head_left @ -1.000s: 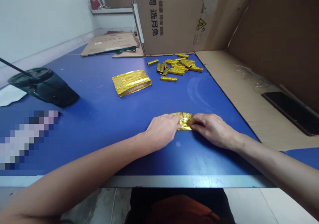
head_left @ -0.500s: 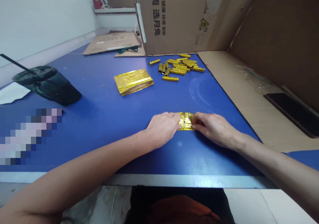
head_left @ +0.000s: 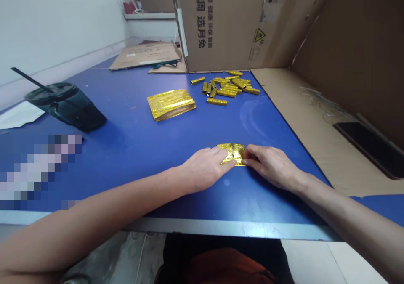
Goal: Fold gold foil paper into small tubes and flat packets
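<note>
A small sheet of gold foil paper (head_left: 239, 150) lies on the table near its front edge. Its two sides are folded inward, leaving a narrow gap between the flaps. My left hand (head_left: 205, 168) holds down the left part, fingers over the flap and thumb along the near edge by the gap. At the right edge, the thumb and fingers of my right hand (head_left: 268, 162) are closed in a pinch. A stack of flat gold foil paper (head_left: 172, 103) lies farther back. Beyond it to the right is a loose pile of small folded gold foil tubes (head_left: 227, 88).
A dark tumbler (head_left: 74, 107) with a straw stands on the left of the blue table (head_left: 126, 149). Cardboard walls (head_left: 233, 27) rise behind and on the right. A black phone-like slab (head_left: 369, 149) rests on the right cardboard. Flat cardboard (head_left: 145, 54) lies at back left.
My left hand's fingers have shifted, uncovering the paper's upper left corner, and its thumb has slid right toward the gap. My right hand stays at the right edge. The view has shifted slightly.
</note>
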Motion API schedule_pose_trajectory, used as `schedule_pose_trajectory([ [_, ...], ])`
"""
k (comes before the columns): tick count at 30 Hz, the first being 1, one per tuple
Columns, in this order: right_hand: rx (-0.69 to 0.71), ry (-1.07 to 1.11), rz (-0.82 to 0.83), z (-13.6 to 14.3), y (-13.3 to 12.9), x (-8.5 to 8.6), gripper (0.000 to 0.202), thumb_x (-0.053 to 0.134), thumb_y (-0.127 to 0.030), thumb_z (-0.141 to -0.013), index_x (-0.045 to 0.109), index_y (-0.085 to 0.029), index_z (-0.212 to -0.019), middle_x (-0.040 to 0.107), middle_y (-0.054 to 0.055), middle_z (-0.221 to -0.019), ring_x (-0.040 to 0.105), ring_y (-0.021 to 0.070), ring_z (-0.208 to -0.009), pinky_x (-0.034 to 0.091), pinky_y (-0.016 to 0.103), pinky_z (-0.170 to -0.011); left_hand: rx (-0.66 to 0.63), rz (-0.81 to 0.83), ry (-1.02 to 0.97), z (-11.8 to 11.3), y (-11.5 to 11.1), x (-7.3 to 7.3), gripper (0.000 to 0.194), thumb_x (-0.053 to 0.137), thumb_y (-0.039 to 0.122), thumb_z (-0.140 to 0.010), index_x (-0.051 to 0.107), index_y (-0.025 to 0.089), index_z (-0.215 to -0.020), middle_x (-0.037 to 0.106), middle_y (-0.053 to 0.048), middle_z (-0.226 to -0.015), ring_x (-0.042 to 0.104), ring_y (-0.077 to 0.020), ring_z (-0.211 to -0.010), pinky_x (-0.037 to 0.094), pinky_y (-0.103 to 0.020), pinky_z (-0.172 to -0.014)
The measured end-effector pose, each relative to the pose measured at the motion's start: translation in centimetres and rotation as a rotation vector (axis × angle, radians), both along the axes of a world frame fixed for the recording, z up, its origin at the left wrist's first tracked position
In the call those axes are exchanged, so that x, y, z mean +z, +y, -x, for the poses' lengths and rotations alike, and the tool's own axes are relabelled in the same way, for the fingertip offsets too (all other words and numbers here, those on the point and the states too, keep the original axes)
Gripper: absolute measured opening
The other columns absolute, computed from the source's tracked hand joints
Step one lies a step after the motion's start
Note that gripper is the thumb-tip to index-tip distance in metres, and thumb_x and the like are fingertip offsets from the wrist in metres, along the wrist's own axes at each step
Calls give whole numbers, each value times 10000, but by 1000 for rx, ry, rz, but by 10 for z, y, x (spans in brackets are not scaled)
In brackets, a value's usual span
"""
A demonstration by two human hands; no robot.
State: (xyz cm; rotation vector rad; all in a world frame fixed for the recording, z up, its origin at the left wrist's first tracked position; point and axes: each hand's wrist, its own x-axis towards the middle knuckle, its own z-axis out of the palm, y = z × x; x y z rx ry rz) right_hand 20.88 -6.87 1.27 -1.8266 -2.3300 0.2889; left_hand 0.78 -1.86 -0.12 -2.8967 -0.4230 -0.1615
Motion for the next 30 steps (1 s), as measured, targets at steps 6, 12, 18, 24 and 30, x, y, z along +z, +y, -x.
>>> schedule_pose_trajectory([
  [6, 27, -6, -36, -6, 0, -4, 75, 472, -236, -810, 532, -216, -769, 617, -21, -673, 540, 117, -540, 378, 231, -501, 20, -3, 70, 12, -1, 3, 349, 396, 165, -826, 496, 162, -1160, 526, -80, -820, 462, -175, -711, 350, -291, -611],
  [12, 303, 76, -374, -1, -16, 1, 186, 434, -215, -847, 609, -167, -885, 661, 88, -833, 596, 173, -747, 472, 321, -685, 43, 16, 34, 10, -5, 2, 327, 378, 185, -836, 516, 166, -1132, 525, -82, -836, 462, -185, -727, 343, -301, -611],
  [18, 539, -25, -282, 14, -31, 3, 277, 429, -230, -852, 597, -123, -1046, 626, 134, -1087, 584, 216, -1000, 412, 446, -924, 72, 50, 35, 10, -6, 5, 312, 375, 215, -850, 525, 176, -1121, 528, -76, -818, 463, -181, -722, 331, -296, -607],
  [24, 455, -44, -218, -5, -33, 5, 272, 421, -237, -860, 589, -144, -1052, 642, 107, -1062, 601, 207, -971, 413, 463, -929, 68, 30, 49, 10, -5, 4, 335, 392, 203, -835, 510, 190, -1148, 523, -78, -824, 456, -173, -722, 320, -287, -608],
  [30, 390, -61, -234, -10, -35, 1, 234, 429, -188, -848, 593, -163, -1013, 659, 83, -1021, 611, 204, -942, 365, 502, -951, 78, 43, 24, 12, -6, 3, 347, 399, 201, -828, 507, 193, -1157, 517, -78, -831, 454, -178, -726, 330, -293, -618],
])
